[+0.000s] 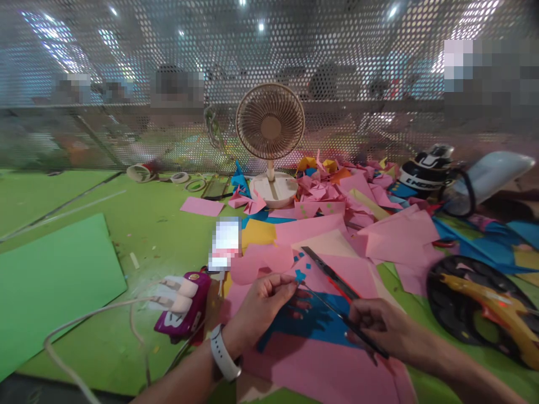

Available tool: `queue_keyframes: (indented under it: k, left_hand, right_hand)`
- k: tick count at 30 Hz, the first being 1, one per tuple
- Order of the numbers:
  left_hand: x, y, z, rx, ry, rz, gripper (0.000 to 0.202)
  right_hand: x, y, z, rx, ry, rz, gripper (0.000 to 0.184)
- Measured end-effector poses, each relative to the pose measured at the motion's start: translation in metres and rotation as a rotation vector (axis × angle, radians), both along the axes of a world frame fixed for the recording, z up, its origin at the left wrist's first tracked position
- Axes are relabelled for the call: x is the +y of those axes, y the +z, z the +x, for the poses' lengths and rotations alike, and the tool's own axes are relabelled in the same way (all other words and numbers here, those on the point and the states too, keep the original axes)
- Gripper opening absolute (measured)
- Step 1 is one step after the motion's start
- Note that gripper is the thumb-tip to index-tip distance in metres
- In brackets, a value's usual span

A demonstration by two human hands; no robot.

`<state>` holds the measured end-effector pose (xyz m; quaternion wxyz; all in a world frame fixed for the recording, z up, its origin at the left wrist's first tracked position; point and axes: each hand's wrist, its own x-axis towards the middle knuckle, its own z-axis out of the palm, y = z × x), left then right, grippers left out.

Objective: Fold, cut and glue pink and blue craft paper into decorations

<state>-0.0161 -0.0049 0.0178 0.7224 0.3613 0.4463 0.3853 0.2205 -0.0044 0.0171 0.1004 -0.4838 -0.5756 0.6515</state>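
Observation:
Between the thumb and forefinger of my left hand (269,300) is a small blue paper piece (300,275); a white band circles that wrist. My right hand (374,322) grips a slim tool (332,310) with a black handle and a thin metal shaft, whose tip reaches close to the left fingertips. A black and red utility knife (330,273) lies slanting on pink paper just beyond the right fingers. Tiny blue scraps (308,266) are scattered near its blade. Under both hands are a blue sheet (320,325) and a pink sheet (324,367).
A fan (270,126) stands at the back before a perforated metal screen. Folded pink paper pieces (324,188) are heaped right of it. A black round tray (446,303) holds a yellow tool. To the left are a blurred phone (225,244), a purple charger (197,314) with cables, and green card (63,292).

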Motion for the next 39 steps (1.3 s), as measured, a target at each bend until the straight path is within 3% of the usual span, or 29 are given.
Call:
queue_keyframes:
  k: [26,39]
  left_hand:
    - [0.0,0.0,0.0,0.059,-0.021,0.045,0.025]
    - [0.0,0.005,0.0,0.128,-0.015,0.007,0.026]
  right_hand:
    - [-0.002,0.009,-0.004,0.019,-0.064,-0.004,0.033]
    - [-0.001,-0.002,0.0,0.014,-0.097,0.026,0.03]
